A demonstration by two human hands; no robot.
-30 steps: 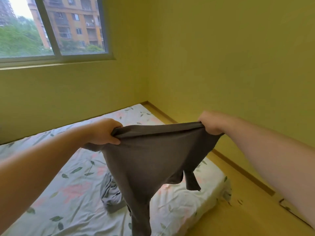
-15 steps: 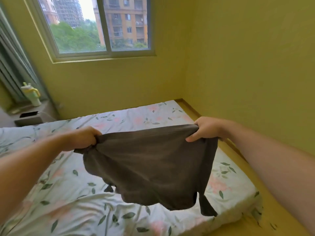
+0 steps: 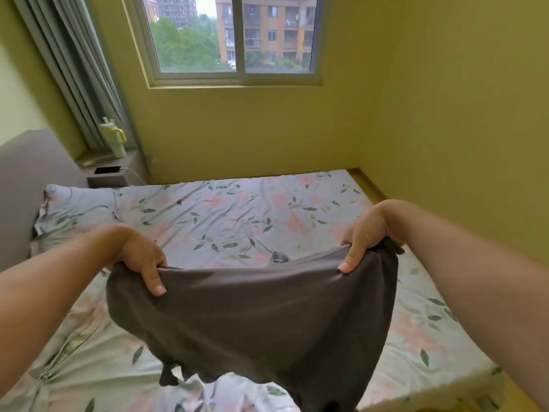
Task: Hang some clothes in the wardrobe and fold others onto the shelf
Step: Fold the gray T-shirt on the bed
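Stretching between both hands, a dark grey garment (image 3: 261, 316) is held above the bed (image 3: 237, 209), its upper edge pulled roughly level and its body sagging toward six o'clock, where it runs out of the head view at the bottom edge. The left hand (image 3: 139, 254) is seen at about nine o'clock of the cloth, its fingers (image 3: 153, 281) clamped on the top left corner with the thumb laid over the near side. The right hand (image 3: 364, 233) is placed at about two o'clock of the cloth, its fingers (image 3: 355, 258) pinched shut on the top right corner, where the fabric is bunched. A floral sheet covers the bed, and a pillow (image 3: 77, 209) in the same print lies toward ten o'clock against a grey headboard (image 3: 26, 179). Beyond the pillow, a dark phone (image 3: 107, 170) with a white cable is set on a small ledge, and a pale green cup (image 3: 113, 141) with a yellow handle stands on the sill beside a grey curtain (image 3: 74, 69). A window (image 3: 234, 40) is set in the yellow wall at twelve o'clock.
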